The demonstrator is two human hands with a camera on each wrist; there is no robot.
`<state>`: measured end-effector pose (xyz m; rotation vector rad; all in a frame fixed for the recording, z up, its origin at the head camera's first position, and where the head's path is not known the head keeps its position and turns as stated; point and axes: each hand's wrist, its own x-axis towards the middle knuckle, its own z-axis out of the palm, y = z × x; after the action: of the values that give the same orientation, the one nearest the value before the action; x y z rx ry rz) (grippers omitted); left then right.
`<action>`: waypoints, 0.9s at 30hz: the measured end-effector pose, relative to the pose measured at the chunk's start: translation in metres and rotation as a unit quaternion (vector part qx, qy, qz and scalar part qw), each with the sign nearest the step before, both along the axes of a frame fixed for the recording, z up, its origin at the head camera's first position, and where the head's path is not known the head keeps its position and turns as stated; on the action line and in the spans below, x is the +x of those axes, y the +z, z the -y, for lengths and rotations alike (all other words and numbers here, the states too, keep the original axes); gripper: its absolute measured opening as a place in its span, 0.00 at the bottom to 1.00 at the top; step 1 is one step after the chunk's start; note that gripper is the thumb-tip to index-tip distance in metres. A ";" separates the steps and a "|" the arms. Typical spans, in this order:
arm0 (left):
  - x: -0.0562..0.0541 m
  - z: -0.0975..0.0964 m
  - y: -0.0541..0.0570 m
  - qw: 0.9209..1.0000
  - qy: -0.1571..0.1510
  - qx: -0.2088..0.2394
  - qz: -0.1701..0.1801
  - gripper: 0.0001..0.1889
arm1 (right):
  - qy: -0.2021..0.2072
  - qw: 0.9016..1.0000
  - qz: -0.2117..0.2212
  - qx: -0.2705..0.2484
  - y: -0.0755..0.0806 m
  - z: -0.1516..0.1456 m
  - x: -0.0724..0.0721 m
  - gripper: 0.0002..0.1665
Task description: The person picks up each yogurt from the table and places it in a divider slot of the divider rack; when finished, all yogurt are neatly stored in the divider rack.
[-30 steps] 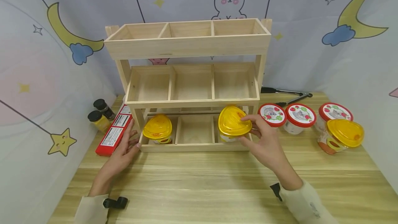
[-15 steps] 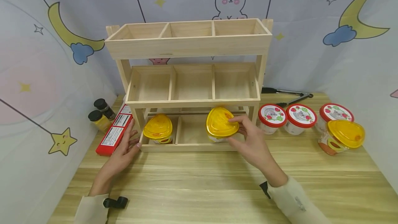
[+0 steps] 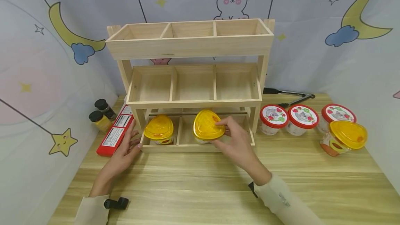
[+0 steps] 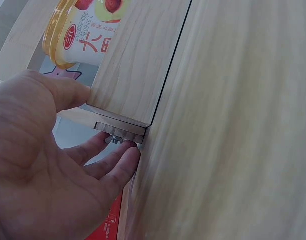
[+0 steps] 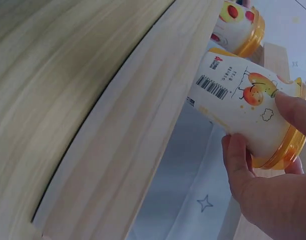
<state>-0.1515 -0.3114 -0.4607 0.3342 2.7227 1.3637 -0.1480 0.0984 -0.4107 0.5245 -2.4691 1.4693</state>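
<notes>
A three-tier wooden rack [image 3: 189, 47] stands in the middle, each tier split into three compartments. My right hand [image 3: 235, 143] grips a yogurt cup with a yellow lid [image 3: 207, 125] at the bottom tier's middle compartment. In the right wrist view, thumb and fingers are round the cup's printed white side [image 5: 238, 95], just below the lid. A second yellow-lidded cup [image 3: 158, 127] sits in the bottom left compartment. My left hand [image 3: 123, 150] holds the rack's bottom left corner. The left wrist view shows the thumb on the front board [image 4: 137, 65] and the other fingers behind the corner.
Several red-lidded tubs [image 3: 302, 116] and another yellow-lidded cup [image 3: 347, 136] stand at right. Tongs [image 3: 290, 94] lie behind them. At left are a red box [image 3: 114, 134] and two black-capped seasoning jars [image 3: 102, 119]. The middle tier [image 3: 193, 82] overhangs the bottom one.
My right hand has carried the yellow-lidded cup leftward from the bottom right compartment to the middle one. The left hand has stayed at the rack's corner.
</notes>
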 end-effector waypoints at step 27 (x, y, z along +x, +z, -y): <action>0.000 -0.001 0.001 1.000 -0.004 0.014 0.005 0.49 | -0.022 0.993 0.037 0.109 -0.019 0.045 -0.013 0.34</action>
<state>-0.1517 -0.3102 -0.4600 0.3374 2.6940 1.3983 -0.1607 0.0536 -0.4300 0.4585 -2.6990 1.2300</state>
